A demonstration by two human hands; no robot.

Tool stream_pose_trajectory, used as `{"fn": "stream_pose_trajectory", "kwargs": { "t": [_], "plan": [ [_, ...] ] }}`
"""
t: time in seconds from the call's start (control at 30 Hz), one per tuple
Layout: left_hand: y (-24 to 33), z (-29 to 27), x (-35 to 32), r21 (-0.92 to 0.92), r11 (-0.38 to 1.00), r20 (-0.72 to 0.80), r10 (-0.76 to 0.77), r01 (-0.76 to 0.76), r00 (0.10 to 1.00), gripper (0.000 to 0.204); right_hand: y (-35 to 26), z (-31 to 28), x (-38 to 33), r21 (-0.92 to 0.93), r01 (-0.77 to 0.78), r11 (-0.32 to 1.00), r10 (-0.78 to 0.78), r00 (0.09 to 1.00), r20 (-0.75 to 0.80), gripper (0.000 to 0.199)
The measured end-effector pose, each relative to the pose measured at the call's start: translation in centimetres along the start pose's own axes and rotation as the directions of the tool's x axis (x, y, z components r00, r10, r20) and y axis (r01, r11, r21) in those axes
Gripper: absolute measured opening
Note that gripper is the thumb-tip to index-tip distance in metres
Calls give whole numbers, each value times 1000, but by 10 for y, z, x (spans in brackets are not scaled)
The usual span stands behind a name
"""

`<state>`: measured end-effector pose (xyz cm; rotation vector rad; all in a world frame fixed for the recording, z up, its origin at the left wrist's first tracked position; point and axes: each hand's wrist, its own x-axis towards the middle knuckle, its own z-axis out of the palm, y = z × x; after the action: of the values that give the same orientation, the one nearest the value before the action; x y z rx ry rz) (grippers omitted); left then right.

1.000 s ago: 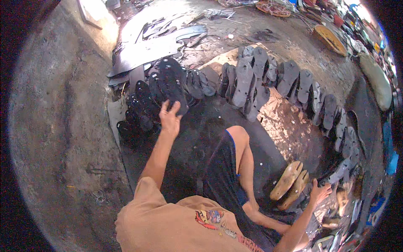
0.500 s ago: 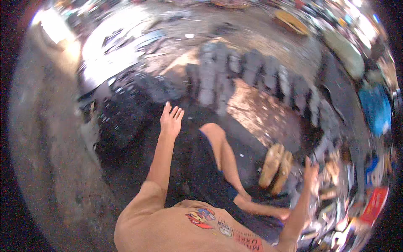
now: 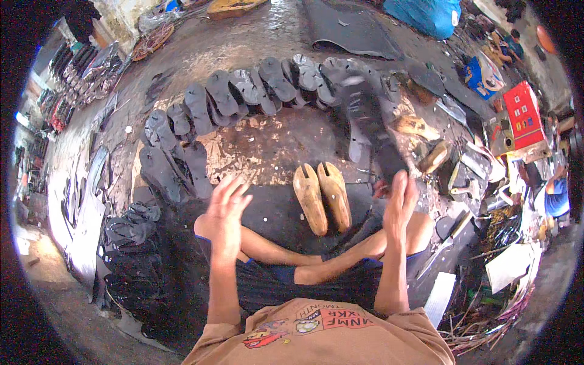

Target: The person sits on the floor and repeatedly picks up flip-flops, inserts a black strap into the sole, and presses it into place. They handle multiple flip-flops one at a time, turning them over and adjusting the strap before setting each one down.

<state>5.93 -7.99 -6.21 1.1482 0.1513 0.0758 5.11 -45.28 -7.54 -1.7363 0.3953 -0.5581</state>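
Note:
My left hand [image 3: 227,210] hovers above my left knee, empty, its fingers spread. My right hand [image 3: 398,204] is raised over my right knee, closed at the near end of a long dark rubber sole [image 3: 389,143]; motion smears the sole, and part of the grip is hidden. Between my hands, a pair of wooden shoe lasts [image 3: 321,198] lies side by side on a black mat [image 3: 261,210]. Beyond them, grey-black flip-flops [image 3: 222,97] form a curved row around a worn brown board [image 3: 261,149].
More wooden lasts [image 3: 417,128] lie to the right, near a hammer [image 3: 468,190] and a red box [image 3: 523,115]. Dark straps [image 3: 131,228] are heaped at the left. A black sheet [image 3: 350,30] and a blue bag [image 3: 426,15] lie farther off. Another person [image 3: 556,194] sits at the far right.
My view has swung to the right, bringing the lasts to the middle. My left hand has drawn back from the left flip-flops. The dark sole now shows at my right hand.

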Motion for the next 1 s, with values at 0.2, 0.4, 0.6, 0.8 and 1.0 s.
{"fn": "stream_pose_trajectory", "kwargs": {
  "t": [0.2,0.4,0.6,0.8,1.0],
  "plan": [
    [35,75,-21,48,998,161,27,-35,987,51,7,24,-112,263,-453,852,153,695,702,51],
    [82,93,-59,505,519,635,318,-690,704,47,-111,30,-70,138,429,893,-440,762,476,56],
    [69,91,-81,384,380,605,584,-841,541,48,-126,20,-79,259,499,827,-558,668,493,43],
    [65,92,-81,338,539,667,441,-772,600,47,-124,23,-85,204,465,862,-502,717,483,52],
    [62,86,-77,417,554,710,297,-721,638,45,-92,20,-59,345,455,821,-560,521,644,34]
  ]
}}
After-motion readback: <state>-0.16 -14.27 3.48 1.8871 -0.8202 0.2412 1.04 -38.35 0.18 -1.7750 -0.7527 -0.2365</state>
